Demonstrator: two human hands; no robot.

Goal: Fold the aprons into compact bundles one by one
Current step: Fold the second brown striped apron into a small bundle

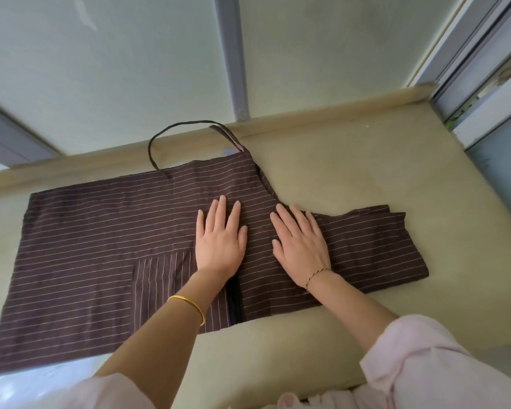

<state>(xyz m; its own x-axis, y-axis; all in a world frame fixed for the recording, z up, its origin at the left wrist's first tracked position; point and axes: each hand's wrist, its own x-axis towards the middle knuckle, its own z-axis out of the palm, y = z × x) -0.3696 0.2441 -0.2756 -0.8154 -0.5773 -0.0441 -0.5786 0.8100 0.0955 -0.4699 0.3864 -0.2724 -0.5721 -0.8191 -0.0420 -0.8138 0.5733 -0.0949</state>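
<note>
A dark brown apron [95, 246] with thin white stripes lies spread on the beige table [351, 172]. Its right side is folded over toward the middle. A dark neck loop [160, 134] curls up against the table's back rim. A pocket patch with upright stripes [157, 287] shows near the front edge. My left hand [220, 240] lies flat on the cloth near its middle, fingers straight. Right beside it, my right hand [301, 246] presses flat on the folded layer, fingers spread.
A raised beige rim [322, 113] runs along the table's back edge under a frosted window. A sliding window frame [484, 69] stands at the right. Bare table surface lies right of the apron and along the front edge. The apron's left part overhangs the table's front left.
</note>
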